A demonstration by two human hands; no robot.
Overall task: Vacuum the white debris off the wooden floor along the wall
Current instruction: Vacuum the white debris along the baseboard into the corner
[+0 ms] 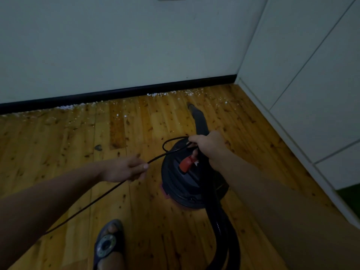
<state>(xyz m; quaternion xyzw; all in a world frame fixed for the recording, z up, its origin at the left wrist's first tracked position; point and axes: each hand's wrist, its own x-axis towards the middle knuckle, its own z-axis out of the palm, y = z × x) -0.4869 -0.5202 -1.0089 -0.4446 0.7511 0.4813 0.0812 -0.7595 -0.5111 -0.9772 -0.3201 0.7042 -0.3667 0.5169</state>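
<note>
A dark round vacuum cleaner (pixel 181 184) with a red switch (pixel 187 162) stands on the wooden floor (pixel 58 149). Its black hose (pixel 224 230) curves toward me, and the nozzle (pixel 196 115) points at the wall. My right hand (pixel 210 147) is shut on the hose and a loop of the thin black power cord (pixel 97 199). My left hand (pixel 126 169) pinches the same cord, which trails down to the left. White debris (pixel 161 94) lies scattered along the black baseboard (pixel 116 93), with another white patch (pixel 66 107) farther left.
A pale wall rises behind the baseboard. White cabinet panels (pixel 311 84) run along the right side and meet the wall at a corner. My foot in a dark sandal (pixel 109 244) stands near the bottom centre. A small dark mark (pixel 98 147) sits on the floorboards.
</note>
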